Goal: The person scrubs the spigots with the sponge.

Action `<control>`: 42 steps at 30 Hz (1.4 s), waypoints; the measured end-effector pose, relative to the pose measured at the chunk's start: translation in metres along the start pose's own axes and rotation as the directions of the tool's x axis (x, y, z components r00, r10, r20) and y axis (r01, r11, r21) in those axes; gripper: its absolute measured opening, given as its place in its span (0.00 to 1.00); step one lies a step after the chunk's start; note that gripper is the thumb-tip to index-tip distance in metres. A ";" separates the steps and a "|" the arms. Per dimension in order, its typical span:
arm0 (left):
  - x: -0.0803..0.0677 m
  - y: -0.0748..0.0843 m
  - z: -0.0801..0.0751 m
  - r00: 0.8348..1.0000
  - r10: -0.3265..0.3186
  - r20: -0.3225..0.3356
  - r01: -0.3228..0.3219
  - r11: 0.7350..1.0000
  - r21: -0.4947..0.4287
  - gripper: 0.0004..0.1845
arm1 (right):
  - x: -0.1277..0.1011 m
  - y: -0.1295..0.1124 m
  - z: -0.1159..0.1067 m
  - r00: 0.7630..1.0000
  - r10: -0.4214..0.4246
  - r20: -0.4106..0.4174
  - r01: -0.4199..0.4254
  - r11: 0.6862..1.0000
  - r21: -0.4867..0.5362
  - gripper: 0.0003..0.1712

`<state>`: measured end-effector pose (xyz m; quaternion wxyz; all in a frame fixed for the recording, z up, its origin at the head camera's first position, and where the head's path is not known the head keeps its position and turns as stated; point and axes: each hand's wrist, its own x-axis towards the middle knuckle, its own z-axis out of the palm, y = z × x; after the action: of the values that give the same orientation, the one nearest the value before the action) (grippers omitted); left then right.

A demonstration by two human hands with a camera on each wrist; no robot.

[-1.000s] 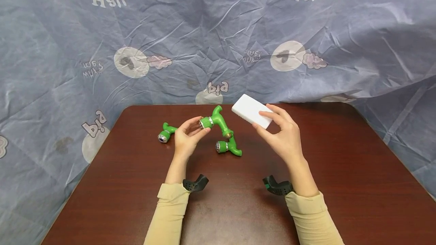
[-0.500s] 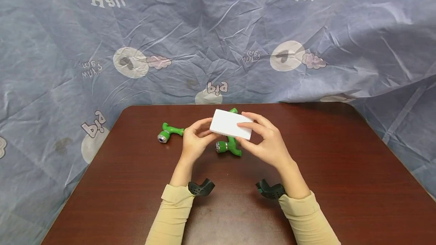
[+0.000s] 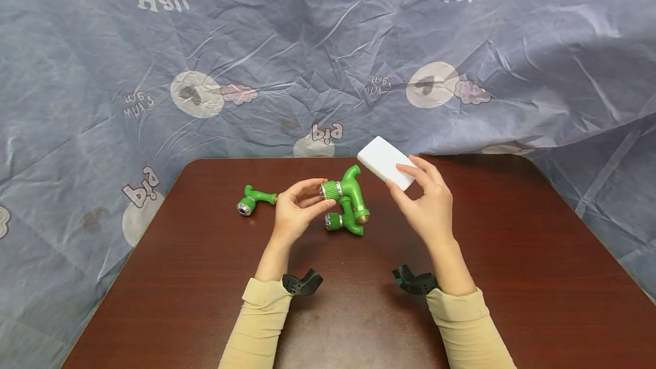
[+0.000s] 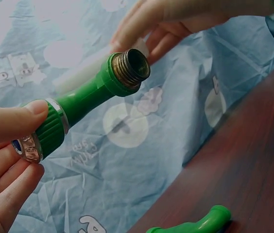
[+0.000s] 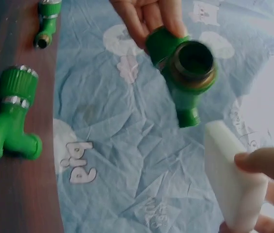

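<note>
In the head view my left hand [image 3: 294,212] pinches a green faucet [image 3: 352,189] by its ribbed knob, holding it above the table. Its brass threaded end shows in the left wrist view, beyond the thumb and fingers on the knob. My right hand [image 3: 427,201] grips a white sponge block [image 3: 386,161] between thumb and fingers, raised to the right of the faucet and apart from it. Behind and below the held faucet lies a second green faucet [image 3: 351,224] on the table, partly covered by it. A third green faucet [image 3: 261,195] lies left of my left hand.
The dark wooden table [image 3: 487,244] stretches across the lower view. A wrinkled blue printed cloth [image 3: 328,61] hangs behind its far edge. Black bands [image 3: 303,282] sit on both wrists.
The sponge moved left over the held faucet, covering it half a second ago, then came back up to the right. My left hand shifted slightly right with the faucet.
</note>
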<state>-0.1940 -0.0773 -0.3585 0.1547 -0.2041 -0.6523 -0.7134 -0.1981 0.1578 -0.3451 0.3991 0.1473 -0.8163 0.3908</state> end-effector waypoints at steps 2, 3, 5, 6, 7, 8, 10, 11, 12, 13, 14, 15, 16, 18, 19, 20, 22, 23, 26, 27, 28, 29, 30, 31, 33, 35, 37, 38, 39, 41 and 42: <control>0.000 0.000 0.000 1.000 0.001 -0.004 -0.001 1.000 0.003 0.23 | -0.001 -0.005 0.001 0.999 -0.033 0.012 0.033 0.999 0.042 0.19; 0.000 0.000 0.000 1.000 0.001 -0.007 -0.001 1.000 0.006 0.22 | -0.001 -0.008 0.002 0.998 -0.061 0.033 0.059 0.996 0.062 0.19; 0.000 0.001 0.000 1.000 -0.003 -0.014 0.003 1.000 0.015 0.22 | -0.003 -0.016 0.006 0.988 -0.123 0.088 0.115 0.988 0.099 0.19; 0.000 0.001 0.000 1.000 -0.004 -0.015 0.005 1.000 0.017 0.22 | -0.004 -0.019 0.007 0.981 -0.154 0.114 0.141 0.984 0.112 0.19; -0.001 0.001 0.001 1.000 -0.006 -0.017 0.006 1.000 0.019 0.22 | -0.006 -0.022 0.009 0.974 -0.178 0.141 0.161 0.979 0.126 0.19; -0.001 0.001 0.001 1.000 -0.007 -0.018 0.007 1.000 0.020 0.22 | -0.007 -0.025 0.011 0.967 -0.197 0.164 0.177 0.975 0.132 0.19; -0.001 0.001 0.001 1.000 -0.008 -0.020 0.009 1.000 0.020 0.22 | -0.008 -0.027 0.013 0.956 -0.218 0.196 0.193 0.971 0.138 0.19; -0.001 0.001 0.001 1.000 -0.008 -0.022 0.009 1.000 0.018 0.22 | -0.009 -0.027 0.014 0.954 -0.220 0.202 0.196 0.972 0.132 0.19; -0.001 0.001 0.001 1.000 -0.008 -0.021 0.009 1.000 0.017 0.22 | -0.009 -0.026 0.015 0.955 -0.217 0.202 0.195 0.973 0.122 0.19; 0.000 0.001 0.002 1.000 -0.009 -0.020 0.009 1.000 0.018 0.22 | -0.009 -0.024 0.015 0.959 -0.204 0.195 0.186 0.977 0.107 0.18; 0.000 0.001 0.001 1.000 -0.008 -0.018 0.008 1.000 0.016 0.22 | -0.008 -0.022 0.015 0.966 -0.185 0.180 0.171 0.981 0.090 0.19; 0.000 0.002 0.002 1.000 -0.007 -0.015 0.008 1.000 0.014 0.22 | -0.008 -0.018 0.014 0.974 -0.160 0.159 0.150 0.986 0.069 0.19; 0.000 0.002 0.001 1.000 -0.006 -0.012 0.006 1.000 0.012 0.22 | -0.007 -0.014 0.014 0.982 -0.131 0.136 0.126 0.991 0.046 0.19; 0.000 0.001 0.001 1.000 -0.006 -0.004 0.006 1.000 0.008 0.22 | -0.005 -0.007 0.011 0.994 -0.061 0.086 0.061 0.998 -0.001 0.19; 0.000 0.001 0.001 1.000 -0.006 -0.002 0.006 1.000 0.008 0.22 | -0.004 -0.003 0.009 0.998 -0.028 0.060 0.029 0.999 -0.015 0.19; 0.000 0.000 0.001 1.000 -0.006 -0.002 0.006 1.000 0.006 0.22 | -0.004 0.000 0.007 0.999 0.000 0.037 0.001 1.000 -0.021 0.19; 0.000 -0.001 0.000 1.000 -0.006 -0.006 0.006 1.000 0.009 0.22 | -0.002 0.003 0.004 0.999 0.031 0.007 -0.031 0.999 -0.014 0.19; 0.000 -0.001 0.000 1.000 -0.006 -0.009 0.006 1.000 0.011 0.22 | -0.001 0.002 0.003 1.000 0.031 0.003 -0.031 1.000 0.000 0.19; 0.001 -0.001 -0.001 1.000 0.005 -0.020 -0.005 1.000 0.021 0.22 | -0.002 -0.004 0.004 0.999 -0.034 0.040 0.031 0.997 0.071 0.19; 0.001 -0.002 -0.002 1.000 0.009 -0.025 -0.008 1.000 0.028 0.22 | -0.002 -0.007 0.005 0.995 -0.066 0.069 0.060 0.994 0.092 0.19; 0.001 -0.002 -0.002 0.999 0.012 -0.033 -0.010 0.999 0.036 0.22 | -0.003 -0.010 0.006 0.990 -0.100 0.101 0.088 0.990 0.113 0.18; 0.001 -0.002 -0.002 0.999 0.014 -0.039 -0.013 0.999 0.042 0.22 | -0.004 -0.013 0.007 0.982 -0.134 0.135 0.117 0.985 0.131 0.18; 0.001 -0.002 -0.002 0.999 0.018 -0.046 -0.016 0.999 0.042 0.22 | -0.005 -0.015 0.008 0.973 -0.162 0.167 0.138 0.980 0.145 0.18; 0.001 -0.001 -0.003 0.998 0.021 -0.055 -0.018 0.999 0.043 0.22 | -0.006 -0.016 0.009 0.964 -0.182 0.193 0.153 0.976 0.155 0.18; 0.002 -0.001 -0.004 0.997 0.026 -0.067 -0.024 0.999 0.043 0.22 | -0.007 -0.017 0.011 0.954 -0.201 0.224 0.167 0.973 0.162 0.17; 0.002 0.000 -0.005 0.997 0.029 -0.075 -0.026 0.999 0.033 0.22 | -0.006 -0.014 0.011 0.954 -0.192 0.231 0.159 0.976 0.152 0.18; 0.003 0.000 -0.007 0.996 0.026 -0.081 -0.024 0.999 0.032 0.22 | -0.006 -0.007 0.010 0.966 -0.153 0.210 0.131 0.985 0.116 0.18; 0.003 0.000 -0.007 0.996 0.022 -0.083 -0.020 0.999 0.033 0.22 | -0.005 -0.003 0.009 0.973 -0.124 0.193 0.108 0.990 0.091 0.18; 0.003 0.001 -0.008 0.996 0.017 -0.086 -0.015 0.999 0.031 0.22 | -0.004 0.001 0.008 0.981 -0.092 0.172 0.083 0.995 0.058 0.18; 0.003 0.001 -0.009 0.996 0.008 -0.092 -0.006 1.000 0.028 0.22 | -0.003 0.008 0.004 0.992 -0.017 0.126 0.017 1.000 0.004 0.18; 0.003 0.001 -0.010 0.995 0.004 -0.096 -0.002 1.000 0.025 0.22 | -0.002 0.011 0.002 0.995 0.015 0.102 -0.014 1.000 -0.018 0.18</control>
<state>-0.1967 -0.0871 -0.3569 0.1895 -0.1688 -0.6526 -0.7139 -0.2042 0.1634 -0.3534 0.3553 0.1576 -0.8400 0.3786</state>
